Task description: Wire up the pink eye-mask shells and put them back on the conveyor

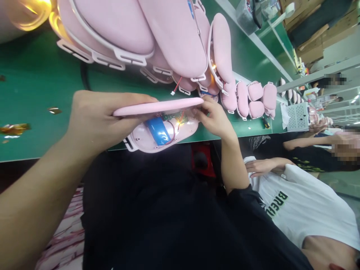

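Note:
My left hand (95, 120) grips the near end of a flat pink cover (157, 107), held just above an open pink shell (165, 133). Inside the shell lie a blue battery (158, 130), thin red wires and a small lit circuit board (177, 119). My right hand (215, 118) pinches the far end of the cover and shell. Both pieces hang over the front edge of the green workbench (36, 75).
A big heap of pink padded parts (157, 33) lies on the bench behind my hands, and more pink pads (254, 99) stand in a row farther along. A person in a white shirt (303, 202) sits to my right; other workers sit beyond.

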`<state>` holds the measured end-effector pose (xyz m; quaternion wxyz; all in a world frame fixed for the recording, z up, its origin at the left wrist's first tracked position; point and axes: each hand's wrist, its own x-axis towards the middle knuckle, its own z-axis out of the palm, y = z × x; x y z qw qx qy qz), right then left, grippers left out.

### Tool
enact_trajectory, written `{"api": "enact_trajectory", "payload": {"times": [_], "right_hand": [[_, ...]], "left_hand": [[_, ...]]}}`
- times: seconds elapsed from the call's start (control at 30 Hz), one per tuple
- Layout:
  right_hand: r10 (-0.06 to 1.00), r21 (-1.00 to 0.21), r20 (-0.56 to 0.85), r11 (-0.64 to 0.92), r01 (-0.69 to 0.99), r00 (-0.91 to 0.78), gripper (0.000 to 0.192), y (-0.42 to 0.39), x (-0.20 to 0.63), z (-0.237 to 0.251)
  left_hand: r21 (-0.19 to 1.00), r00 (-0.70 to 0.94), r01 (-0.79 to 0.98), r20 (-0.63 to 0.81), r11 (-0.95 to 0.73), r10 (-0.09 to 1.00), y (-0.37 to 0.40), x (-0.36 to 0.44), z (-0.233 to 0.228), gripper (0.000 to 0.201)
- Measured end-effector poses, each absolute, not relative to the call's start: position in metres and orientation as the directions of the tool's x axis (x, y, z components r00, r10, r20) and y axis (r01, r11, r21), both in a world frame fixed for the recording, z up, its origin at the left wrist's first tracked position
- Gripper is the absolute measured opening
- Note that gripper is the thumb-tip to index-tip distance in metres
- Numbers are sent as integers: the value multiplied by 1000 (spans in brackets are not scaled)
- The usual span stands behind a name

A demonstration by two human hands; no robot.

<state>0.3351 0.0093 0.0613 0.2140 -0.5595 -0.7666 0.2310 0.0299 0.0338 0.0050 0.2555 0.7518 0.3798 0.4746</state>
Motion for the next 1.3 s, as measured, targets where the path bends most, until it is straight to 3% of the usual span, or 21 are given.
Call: {"api": "enact_trajectory", "payload": {"times": [0.2,0.33,0.47,0.73,1.3], "right_hand": [[968,-766,108,225,602,-225,15,-9,323,66],[979,-789,69,170,591,-189,13,-9,304,59],[976,-692,43,182,698,-212,15,-3,299,57],[929,-457,111,363,812,-353,19,0,298,54],[920,-366,49,380,850,-390,20,5,298,54]], "left_hand": [[772,233,330,490,-543,840,33,31,10,14],[761,223,341,505,-552,834,34,31,10,16],[737,238,362,518,-570,821,33,30,9,18],[684,242,388,571,-618,784,34,30,8,18],[687,298,400,529,-607,795,35,27,6,24]]}}
